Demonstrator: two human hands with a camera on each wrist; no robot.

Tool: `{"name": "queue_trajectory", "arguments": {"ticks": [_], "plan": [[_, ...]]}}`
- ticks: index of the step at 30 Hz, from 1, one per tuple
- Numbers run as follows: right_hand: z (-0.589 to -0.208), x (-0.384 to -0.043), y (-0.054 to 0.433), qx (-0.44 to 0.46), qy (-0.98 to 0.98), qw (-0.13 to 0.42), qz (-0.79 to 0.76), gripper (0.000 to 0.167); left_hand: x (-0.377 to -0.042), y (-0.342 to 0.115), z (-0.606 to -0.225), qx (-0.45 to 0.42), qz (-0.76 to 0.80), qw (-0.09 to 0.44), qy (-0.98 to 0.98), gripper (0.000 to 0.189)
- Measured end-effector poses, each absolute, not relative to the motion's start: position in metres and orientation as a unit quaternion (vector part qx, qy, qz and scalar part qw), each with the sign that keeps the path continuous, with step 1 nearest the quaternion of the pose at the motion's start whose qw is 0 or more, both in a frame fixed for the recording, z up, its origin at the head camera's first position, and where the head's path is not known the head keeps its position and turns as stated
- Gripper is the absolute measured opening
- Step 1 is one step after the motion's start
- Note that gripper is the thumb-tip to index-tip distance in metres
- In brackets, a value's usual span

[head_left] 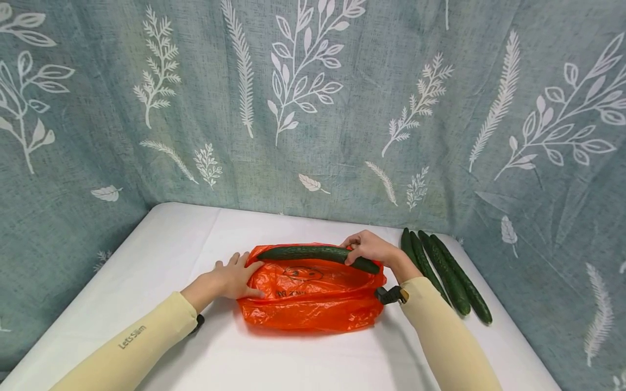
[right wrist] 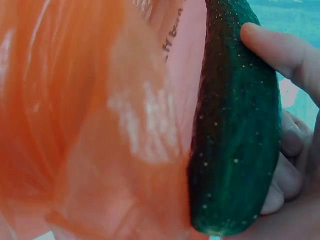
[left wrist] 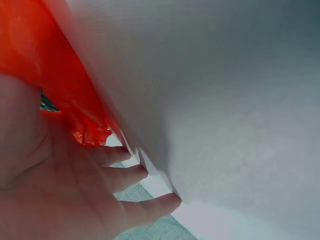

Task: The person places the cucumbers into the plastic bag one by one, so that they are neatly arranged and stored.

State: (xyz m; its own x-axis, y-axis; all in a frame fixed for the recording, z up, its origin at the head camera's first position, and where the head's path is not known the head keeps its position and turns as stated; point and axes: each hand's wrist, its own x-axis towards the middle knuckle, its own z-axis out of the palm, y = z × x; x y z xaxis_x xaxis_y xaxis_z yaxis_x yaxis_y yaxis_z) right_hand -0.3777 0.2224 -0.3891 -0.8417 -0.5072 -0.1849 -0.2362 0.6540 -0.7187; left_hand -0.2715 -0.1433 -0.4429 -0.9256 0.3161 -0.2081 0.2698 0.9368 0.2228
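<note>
An orange-red plastic bag (head_left: 313, 312) lies on the table with its mouth spread. My right hand (head_left: 374, 248) grips a dark green cucumber (head_left: 303, 252) near its right end, thumb on one side and fingers on the other. The cucumber lies lengthwise along the bag's far side, within its mouth. In the right wrist view the cucumber (right wrist: 235, 125) is beside the thin bag film (right wrist: 90, 125). My left hand (head_left: 232, 278) is at the bag's left end with fingers spread, touching its edge. Its fingertips (left wrist: 167, 201) reach the white surface in the left wrist view.
Several more cucumbers (head_left: 447, 271) lie side by side on the right of the white table (head_left: 220, 358). A blue-grey curtain with white leaf prints (head_left: 313, 163) hangs behind and along both sides.
</note>
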Motion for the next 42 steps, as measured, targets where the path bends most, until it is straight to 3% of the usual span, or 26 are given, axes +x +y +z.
{"name": "queue_trajectory", "arguments": {"ticks": [11,24,30,38,42], "plan": [[-0.404,-0.392,0.231,-0.173,0.908,0.221,-0.312,0.049,-0.272,-0.141,-0.442,0.153,0.088,0.119,0.977,0.087],[-0.412,-0.391,0.224,-0.179,0.929,0.227,-0.231,0.047,-0.268,-0.142,-0.444,0.156,0.089,0.113,0.977,0.084],[-0.408,-0.389,0.23,-0.185,0.947,0.192,-0.182,0.046,-0.271,-0.141,-0.443,0.159,0.091,0.109,0.977,0.084],[-0.406,-0.382,0.25,-0.165,0.961,0.19,-0.111,0.058,-0.278,-0.141,-0.444,0.159,0.071,0.117,0.978,0.086],[-0.407,-0.377,0.254,-0.158,0.968,0.181,-0.07,0.056,-0.277,-0.142,-0.448,0.152,0.074,0.129,0.977,0.087]]}}
